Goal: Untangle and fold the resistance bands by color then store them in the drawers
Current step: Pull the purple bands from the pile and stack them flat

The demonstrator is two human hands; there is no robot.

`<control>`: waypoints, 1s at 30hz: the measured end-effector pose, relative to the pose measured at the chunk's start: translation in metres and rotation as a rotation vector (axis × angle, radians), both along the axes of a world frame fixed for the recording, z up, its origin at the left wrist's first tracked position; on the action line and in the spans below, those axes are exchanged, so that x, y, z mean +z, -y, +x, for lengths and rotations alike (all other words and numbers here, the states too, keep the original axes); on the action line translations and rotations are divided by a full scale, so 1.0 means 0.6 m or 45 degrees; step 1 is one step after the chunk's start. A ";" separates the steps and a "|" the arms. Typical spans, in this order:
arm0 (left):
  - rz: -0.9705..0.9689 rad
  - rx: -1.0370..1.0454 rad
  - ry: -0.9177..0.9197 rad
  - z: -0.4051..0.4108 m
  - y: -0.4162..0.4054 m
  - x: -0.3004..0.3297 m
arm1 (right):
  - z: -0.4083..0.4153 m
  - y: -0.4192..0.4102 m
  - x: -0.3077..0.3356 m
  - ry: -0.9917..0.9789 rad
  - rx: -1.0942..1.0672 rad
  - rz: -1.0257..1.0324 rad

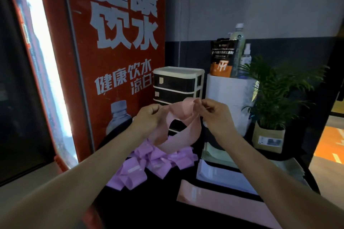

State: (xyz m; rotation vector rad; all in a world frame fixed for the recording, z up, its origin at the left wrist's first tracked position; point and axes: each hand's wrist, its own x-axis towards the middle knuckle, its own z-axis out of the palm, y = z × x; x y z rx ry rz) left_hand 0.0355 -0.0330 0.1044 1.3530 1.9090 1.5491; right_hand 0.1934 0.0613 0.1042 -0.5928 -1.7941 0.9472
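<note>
Lying nearest on the dark table (158,201), a pink band (214,202) was already flat, apparently set aside by color, with a stack of papers (223,174) just behind it. To its left a heap of purple bands (149,161) sat jumbled and not yet sorted. Above that heap the left hand (149,115) and right hand (214,113) each pinched the raised pink band (184,117), fingers curled on its upper edge, probably lifting it so the twisted loop could hang free and open out. Behind the hands stood the drawer unit (178,83), its dark drawers closed, contents not visible. Beside it a white container (229,91) held an orange pouch (222,57), a bottle (239,42) and a spray bottle (246,55); a potted plant (273,95) stood farther right.
</note>
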 end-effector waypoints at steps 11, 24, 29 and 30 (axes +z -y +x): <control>-0.053 0.216 0.167 -0.007 0.029 -0.021 | 0.004 -0.003 -0.019 -0.322 -0.004 -0.485; 0.039 -0.072 -0.024 -0.012 0.030 -0.002 | -0.049 0.045 -0.005 0.139 0.090 0.111; 0.055 -0.220 0.195 -0.011 0.021 0.004 | -0.059 0.050 -0.001 0.134 0.189 0.069; 0.079 -0.221 0.253 -0.014 0.019 0.004 | -0.058 0.048 0.000 0.150 0.212 0.059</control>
